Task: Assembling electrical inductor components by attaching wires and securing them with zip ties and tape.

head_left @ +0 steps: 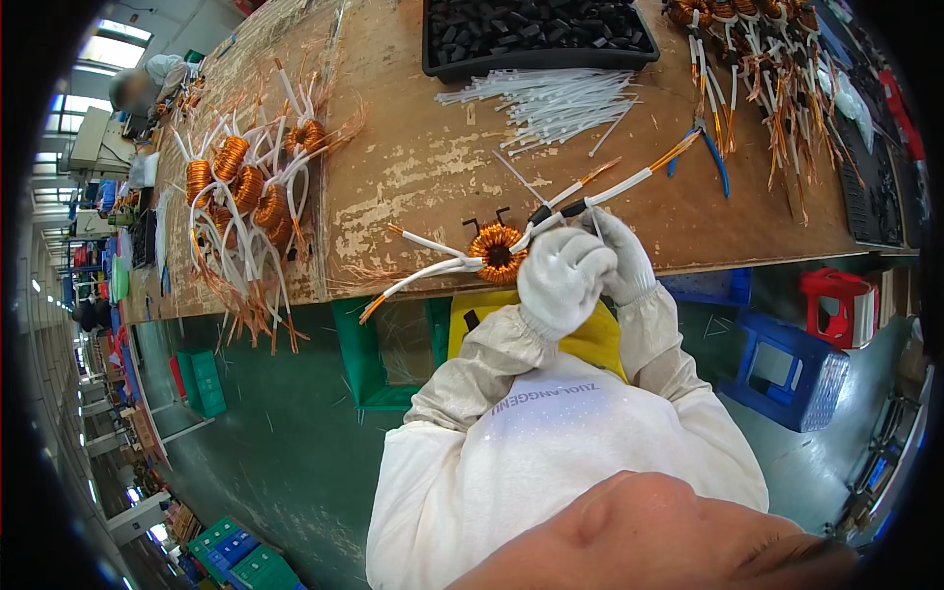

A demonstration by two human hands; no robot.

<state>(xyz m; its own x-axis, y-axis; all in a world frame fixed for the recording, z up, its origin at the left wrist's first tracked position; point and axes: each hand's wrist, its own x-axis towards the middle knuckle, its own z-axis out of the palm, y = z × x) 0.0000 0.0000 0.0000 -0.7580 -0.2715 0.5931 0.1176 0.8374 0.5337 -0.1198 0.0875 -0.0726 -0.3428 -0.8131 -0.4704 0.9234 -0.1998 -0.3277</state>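
A ring-shaped coil (pixel 499 252) wound with copper wire lies near the table's front edge. White-sleeved leads (pixel 433 244) with bare copper ends spread from it to both sides. Black blocks (pixel 572 208) sit on the right-hand leads. My left hand (pixel 564 279), in a white glove, is closed just right of the coil; its curled fingers hide what they hold. Beside it, my gloved right hand (pixel 623 258) pinches a thin white cable tie (pixel 597 226) close to the leads. A loose cable tie (pixel 521 178) lies behind the leads.
Finished-looking coils (pixel 232 187) are heaped at left, others (pixel 752 29) at back right. A black tray (pixel 541 61) of black blocks stands behind white cable ties (pixel 560 103). Blue-handled cutters (pixel 704 147) lie at right. Below are a green crate (pixel 383 398) and blue stool (pixel 811 393).
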